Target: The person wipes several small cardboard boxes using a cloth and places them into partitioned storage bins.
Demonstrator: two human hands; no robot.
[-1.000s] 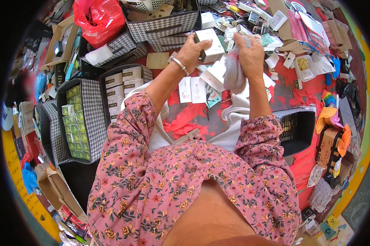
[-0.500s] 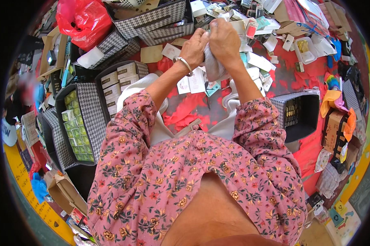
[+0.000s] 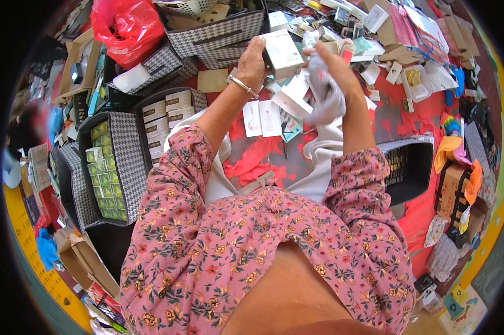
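My left hand [image 3: 251,67], with a silver bangle at the wrist, is closed on the side of a small white box [image 3: 285,51], held up at the far middle. To its right, my right hand [image 3: 339,68] grips a grey cloth [image 3: 326,92] that hangs down below the fingers. The cloth's upper end lies close to the box's right side; whether they touch I cannot tell. Beneath the hands, white leaflets or flat cards [image 3: 261,118] and opened small cartons [image 3: 294,96] lie on the red-and-grey surface.
At left, houndstooth bins hold green-topped packs [image 3: 104,178] and small pale boxes [image 3: 156,120]. A red plastic bag [image 3: 123,28] sits at the far left. On the right stands a dark houndstooth bin [image 3: 411,173]. Loose packages crowd the far side.
My hands have moved apart from their place together around the cloth. The white box now shows in my left hand, and the cloth has shifted right and down with my right hand.
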